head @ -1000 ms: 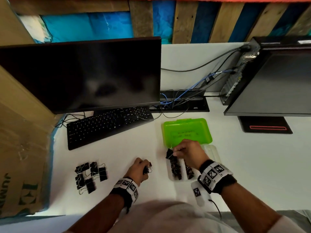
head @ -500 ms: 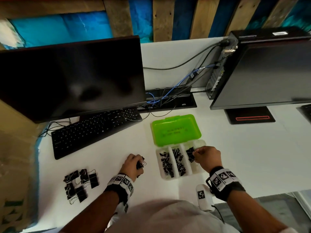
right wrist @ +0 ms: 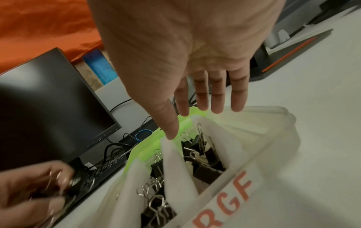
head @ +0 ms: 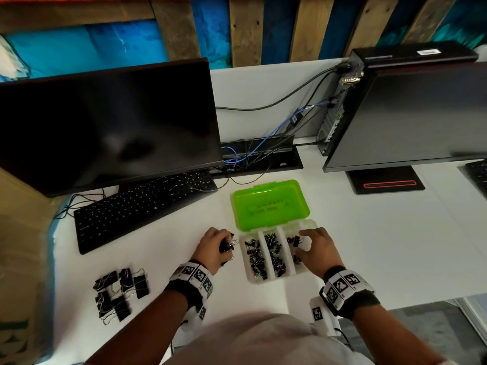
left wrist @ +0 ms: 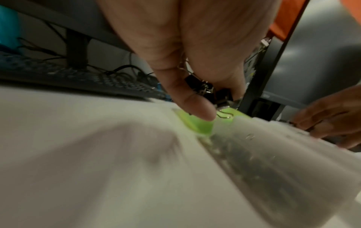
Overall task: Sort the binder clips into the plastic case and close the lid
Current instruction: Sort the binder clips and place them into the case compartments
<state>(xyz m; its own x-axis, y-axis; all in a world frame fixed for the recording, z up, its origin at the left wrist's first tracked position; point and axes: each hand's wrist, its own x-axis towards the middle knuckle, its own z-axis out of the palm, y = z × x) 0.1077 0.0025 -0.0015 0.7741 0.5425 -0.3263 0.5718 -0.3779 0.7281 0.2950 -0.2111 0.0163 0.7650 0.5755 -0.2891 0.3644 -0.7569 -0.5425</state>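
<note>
A clear plastic case [head: 305, 272] with three compartments lies open on the white desk, its green lid [head: 270, 204] folded back. Black binder clips [head: 274, 254] fill all three compartments [right wrist: 205, 157]. My right hand [head: 315, 248] hovers over the rightmost compartment with fingers [right wrist: 216, 92] straight and spread, holding nothing. My left hand [head: 214, 250] sits just left of the case and grips a bunch of binder clips [left wrist: 210, 91] between thumb and curled fingers. A loose pile of binder clips [head: 120, 292] lies on the desk at the left.
A black keyboard [head: 142, 209] and a monitor [head: 105, 122] stand behind the left hand. A second monitor [head: 411, 114] with its stand and a computer tower are at the right. Cables [head: 253, 154] run behind the lid. A white tagged device [head: 320, 313] lies near the desk's front edge.
My right hand carried a clip from the left compartment over to the right one and has let it go, its fingers now spread. The left hand has stayed put with its clips.
</note>
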